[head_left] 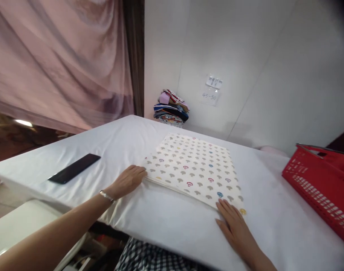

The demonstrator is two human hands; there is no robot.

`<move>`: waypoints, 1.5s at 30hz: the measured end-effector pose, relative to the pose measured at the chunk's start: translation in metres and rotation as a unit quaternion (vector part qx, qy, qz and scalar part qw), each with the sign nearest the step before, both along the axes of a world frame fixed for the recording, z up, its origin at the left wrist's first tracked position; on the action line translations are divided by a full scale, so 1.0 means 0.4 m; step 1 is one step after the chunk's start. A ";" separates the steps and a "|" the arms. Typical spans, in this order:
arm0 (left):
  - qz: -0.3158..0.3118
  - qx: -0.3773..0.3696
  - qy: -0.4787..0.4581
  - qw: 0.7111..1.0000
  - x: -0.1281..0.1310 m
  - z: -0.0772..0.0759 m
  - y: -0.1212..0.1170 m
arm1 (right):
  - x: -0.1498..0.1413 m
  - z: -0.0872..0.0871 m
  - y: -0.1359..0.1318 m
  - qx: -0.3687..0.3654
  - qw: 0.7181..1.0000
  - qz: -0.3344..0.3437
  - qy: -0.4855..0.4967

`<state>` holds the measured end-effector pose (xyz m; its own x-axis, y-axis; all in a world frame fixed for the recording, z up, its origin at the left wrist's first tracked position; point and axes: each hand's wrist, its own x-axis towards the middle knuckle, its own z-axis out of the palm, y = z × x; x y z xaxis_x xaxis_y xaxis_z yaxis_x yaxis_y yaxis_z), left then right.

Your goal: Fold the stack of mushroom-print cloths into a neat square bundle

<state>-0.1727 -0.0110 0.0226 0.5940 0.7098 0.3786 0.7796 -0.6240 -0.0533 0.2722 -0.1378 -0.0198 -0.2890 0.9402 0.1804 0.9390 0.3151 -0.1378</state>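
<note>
A mushroom-print cloth (200, 165), cream with grey, red, blue and yellow motifs, is spread flat in a folded rectangle at the middle of the tabletop (174, 222); more than one layer is shown along its near edge, and no large crease is seen on its upper face.

Its near left corner is touched by the fingers of the left hand (130, 180), laid low and close together; whether the fabric is pinched there cannot be told, since the thumb is hidden. Its near right edge is met by the fingertips of the right hand (235, 224); these fingers are extended and released, with the thumb held apart over the white cover and nothing gripped.

The step in hand is judged to be the smoothing and squaring of the folded cloth; for a further fold, an edge would need to be pinched through all its layers and the corners kept aligned.

Farther out, a bracelet (106, 195) is worn on the left wrist; a black smartphone (75, 168), as it appears, is laid to the left; a red plastic basket (318, 184) is placed at the right; beyond the far edge, a stack of folded fabrics (172, 107) is seen against the wall (245, 67).
</note>
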 end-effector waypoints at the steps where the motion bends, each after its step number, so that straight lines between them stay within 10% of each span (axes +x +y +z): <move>1: -0.001 -0.011 -0.002 1.000 -0.008 -0.004 -0.003 | 0.000 0.002 -0.006 -0.003 1.000 -0.004 0.005; 14: 0.100 -0.115 -0.087 0.984 0.074 0.056 0.066 | 0.013 0.076 0.063 -0.047 0.990 -0.098 0.090; 25: 0.089 -0.053 -0.007 0.995 0.022 -0.137 0.139 | 0.066 0.020 0.126 -0.148 0.970 -0.184 0.062; 33: 0.159 -0.070 0.006 0.985 0.061 -0.103 0.117 | 0.106 0.032 0.224 -0.062 0.981 -0.169 0.071; 45: 0.207 -0.168 -0.020 0.964 0.085 -0.023 0.155 | 0.219 -0.135 0.325 0.024 0.982 -0.184 0.022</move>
